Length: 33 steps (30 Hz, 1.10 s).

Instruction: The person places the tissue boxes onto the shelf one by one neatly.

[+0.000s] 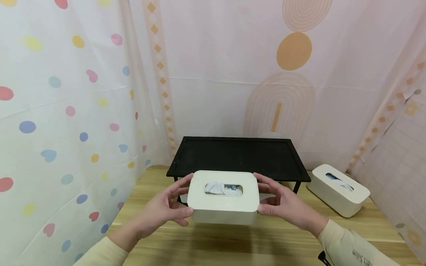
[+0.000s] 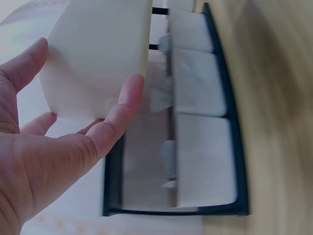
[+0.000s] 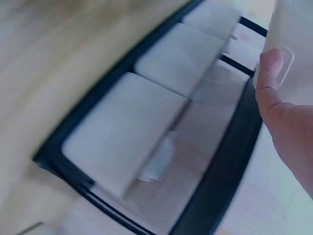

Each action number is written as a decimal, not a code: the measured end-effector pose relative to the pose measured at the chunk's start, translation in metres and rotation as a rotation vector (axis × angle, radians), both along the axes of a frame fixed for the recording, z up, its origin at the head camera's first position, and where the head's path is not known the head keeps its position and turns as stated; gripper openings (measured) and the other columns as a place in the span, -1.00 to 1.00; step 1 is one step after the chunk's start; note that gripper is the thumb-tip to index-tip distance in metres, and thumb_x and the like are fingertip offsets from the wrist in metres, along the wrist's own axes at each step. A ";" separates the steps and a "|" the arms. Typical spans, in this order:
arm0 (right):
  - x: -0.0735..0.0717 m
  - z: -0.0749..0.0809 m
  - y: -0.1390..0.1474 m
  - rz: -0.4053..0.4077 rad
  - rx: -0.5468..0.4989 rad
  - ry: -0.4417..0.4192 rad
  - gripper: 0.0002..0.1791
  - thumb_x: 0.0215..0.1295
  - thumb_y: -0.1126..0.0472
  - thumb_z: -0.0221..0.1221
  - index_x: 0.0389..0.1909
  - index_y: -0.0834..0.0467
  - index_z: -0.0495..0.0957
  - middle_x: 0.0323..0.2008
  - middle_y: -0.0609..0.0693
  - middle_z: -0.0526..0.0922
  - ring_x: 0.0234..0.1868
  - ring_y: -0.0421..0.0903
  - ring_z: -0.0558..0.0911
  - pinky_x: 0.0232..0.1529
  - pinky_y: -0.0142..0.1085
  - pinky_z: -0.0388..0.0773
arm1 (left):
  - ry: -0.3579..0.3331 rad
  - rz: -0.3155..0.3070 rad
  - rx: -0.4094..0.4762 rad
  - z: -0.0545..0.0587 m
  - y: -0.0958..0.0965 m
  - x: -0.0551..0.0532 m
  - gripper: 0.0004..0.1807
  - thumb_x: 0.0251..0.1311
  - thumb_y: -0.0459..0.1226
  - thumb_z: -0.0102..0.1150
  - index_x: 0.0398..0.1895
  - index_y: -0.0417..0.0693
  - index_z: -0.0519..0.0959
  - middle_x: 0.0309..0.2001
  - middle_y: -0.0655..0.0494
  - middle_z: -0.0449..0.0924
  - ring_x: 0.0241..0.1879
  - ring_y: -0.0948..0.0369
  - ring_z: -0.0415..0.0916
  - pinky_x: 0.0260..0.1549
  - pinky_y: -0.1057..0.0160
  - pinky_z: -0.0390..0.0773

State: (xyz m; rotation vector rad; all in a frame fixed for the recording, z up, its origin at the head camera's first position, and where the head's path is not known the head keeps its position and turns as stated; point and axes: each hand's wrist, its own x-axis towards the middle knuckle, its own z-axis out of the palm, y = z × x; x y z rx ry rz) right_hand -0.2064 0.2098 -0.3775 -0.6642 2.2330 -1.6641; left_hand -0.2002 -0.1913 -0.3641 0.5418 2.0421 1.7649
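Note:
A white tissue box is held up over the wooden table, its lid facing up and white tissue showing in the oval slot. My left hand grips its left end, thumb at the near corner and fingers along the far side. At the other end my right hand holds it the same way. The left wrist view shows the box's plain side between thumb and fingers. In the right wrist view only the thumb presses visibly on the box; the other fingers are hidden.
Just beyond the held box stands a black shelf on short legs. Several white tissue boxes sit in a row within its frame, tissue poking out. Another tissue box rests on the table at the right. Patterned curtains enclose the table.

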 end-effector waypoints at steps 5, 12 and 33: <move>-0.009 0.021 -0.008 0.005 -0.002 0.072 -0.06 0.48 0.15 0.36 0.74 -0.15 0.07 0.61 0.32 0.28 0.18 0.16 0.69 0.07 -0.22 0.74 | 0.042 -0.015 -0.019 0.026 -0.009 -0.009 0.06 0.39 -0.30 0.41 0.77 0.33 -0.03 0.64 -0.37 0.07 0.06 -0.02 0.70 -0.08 -0.08 0.81; -0.037 0.039 -0.015 0.004 0.025 0.018 -0.05 0.52 0.06 0.33 0.74 -0.26 0.00 0.66 0.23 0.20 0.17 0.11 0.73 0.14 0.01 0.74 | 0.001 -0.006 -0.016 0.041 -0.014 -0.041 0.06 0.41 -0.28 0.39 0.78 0.31 -0.06 0.64 -0.37 0.06 0.04 -0.02 0.68 -0.11 -0.05 0.82; -0.060 0.052 -0.054 -0.277 0.148 0.350 -0.37 0.52 -0.06 0.31 0.52 -0.02 0.47 0.24 0.06 0.72 0.09 -0.02 0.73 0.03 -0.26 0.70 | 0.283 0.458 -0.150 0.038 0.002 -0.056 -0.38 0.55 -0.03 0.23 0.60 0.08 0.41 0.44 -0.20 0.52 0.07 0.06 0.74 -0.07 0.27 0.75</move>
